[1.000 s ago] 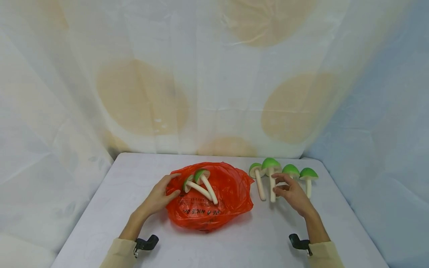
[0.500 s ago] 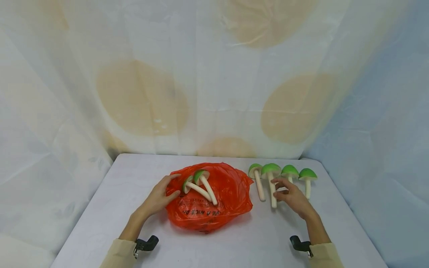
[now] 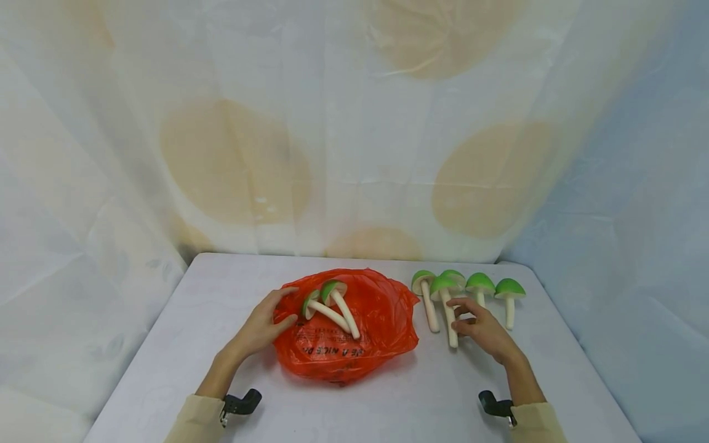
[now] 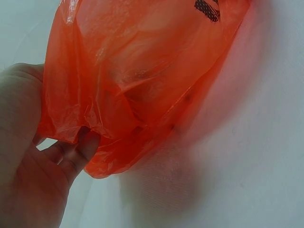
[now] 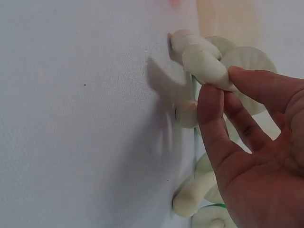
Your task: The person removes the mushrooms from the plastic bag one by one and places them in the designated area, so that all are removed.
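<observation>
My right hand (image 3: 484, 329) pinches the white stem of a green-capped toy mushroom (image 3: 447, 311) between thumb and fingertips. In the right wrist view that mushroom (image 5: 206, 69) is raised off the tabletop, above its shadow. My left hand (image 3: 268, 323) grips the left edge of a red plastic bag (image 3: 382, 326) on the table. The left wrist view has the bag's film (image 4: 118, 71) between the thumb and curled fingers (image 4: 88, 145). On top of the bag lie two mushrooms, one with a tilted cap (image 3: 334, 289) and the other with its stem (image 3: 328, 312) slanting right.
Around the right hand several more green mushrooms lie on the white table (image 3: 388, 406), one leftmost (image 3: 430, 307) and one rightmost (image 3: 509, 301). Another cap (image 3: 455, 277) shows behind the held mushroom. A patterned white curtain (image 3: 343, 154) hangs along the table's back edge.
The held mushroom has shifted toward me, its cap moving down and slightly left, so another green cap shows behind it. The left hand and bag stay nearly still.
</observation>
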{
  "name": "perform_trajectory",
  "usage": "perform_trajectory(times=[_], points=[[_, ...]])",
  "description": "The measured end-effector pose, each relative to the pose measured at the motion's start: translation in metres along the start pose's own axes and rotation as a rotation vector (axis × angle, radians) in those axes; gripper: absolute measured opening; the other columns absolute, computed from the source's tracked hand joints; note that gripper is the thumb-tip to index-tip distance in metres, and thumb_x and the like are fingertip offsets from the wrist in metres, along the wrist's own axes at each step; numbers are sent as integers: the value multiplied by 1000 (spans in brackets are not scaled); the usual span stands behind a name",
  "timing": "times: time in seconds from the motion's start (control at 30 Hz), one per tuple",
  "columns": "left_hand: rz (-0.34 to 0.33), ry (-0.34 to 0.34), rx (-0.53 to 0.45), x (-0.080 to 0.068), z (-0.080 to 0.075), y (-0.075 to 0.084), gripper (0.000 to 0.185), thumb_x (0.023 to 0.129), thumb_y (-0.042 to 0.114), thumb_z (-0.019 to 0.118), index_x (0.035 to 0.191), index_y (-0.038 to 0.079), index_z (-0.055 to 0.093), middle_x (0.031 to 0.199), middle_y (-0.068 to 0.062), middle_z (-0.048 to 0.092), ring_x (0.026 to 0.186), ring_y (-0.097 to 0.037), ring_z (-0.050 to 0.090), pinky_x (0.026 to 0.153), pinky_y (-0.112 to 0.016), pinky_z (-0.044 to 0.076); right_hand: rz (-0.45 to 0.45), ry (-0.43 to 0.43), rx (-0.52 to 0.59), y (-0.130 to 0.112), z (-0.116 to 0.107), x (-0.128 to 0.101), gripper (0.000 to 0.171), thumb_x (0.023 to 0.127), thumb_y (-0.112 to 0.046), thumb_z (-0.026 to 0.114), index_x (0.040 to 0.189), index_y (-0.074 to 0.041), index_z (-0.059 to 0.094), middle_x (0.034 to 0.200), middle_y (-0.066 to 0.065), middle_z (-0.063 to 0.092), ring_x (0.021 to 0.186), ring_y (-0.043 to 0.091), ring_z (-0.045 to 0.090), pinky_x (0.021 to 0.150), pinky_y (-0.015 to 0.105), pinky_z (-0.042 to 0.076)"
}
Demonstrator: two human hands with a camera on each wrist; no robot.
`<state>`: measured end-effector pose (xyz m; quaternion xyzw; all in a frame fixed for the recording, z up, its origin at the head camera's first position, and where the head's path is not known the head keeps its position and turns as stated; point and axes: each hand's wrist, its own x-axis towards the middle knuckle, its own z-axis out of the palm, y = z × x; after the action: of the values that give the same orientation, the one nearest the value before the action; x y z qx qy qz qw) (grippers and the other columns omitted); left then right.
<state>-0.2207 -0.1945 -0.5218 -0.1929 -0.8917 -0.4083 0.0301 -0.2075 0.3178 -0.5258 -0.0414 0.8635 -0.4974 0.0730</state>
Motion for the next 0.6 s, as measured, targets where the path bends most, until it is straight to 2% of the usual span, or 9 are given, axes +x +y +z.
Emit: perform_trajectory(times=[0.2,0.6], points=[[-4,-5,-3,0,1,0,61,94,20,73,148,21,44,144,-8,51,134,-32,50,106,-57,45,-5,1,5,1,0,0,46,95,-7,66,139,-10,52,123,21,54,100,29,63,82,39,59],[-3,-11,-5,1,0,0,61,94,19,73,148,20,45,144,-8,51,134,-31,49,107,-56,44,39,18,-25,3,0,1,47,95,-14,69,140,-14,56,125,17,56,104,29,63,82,38,57]])
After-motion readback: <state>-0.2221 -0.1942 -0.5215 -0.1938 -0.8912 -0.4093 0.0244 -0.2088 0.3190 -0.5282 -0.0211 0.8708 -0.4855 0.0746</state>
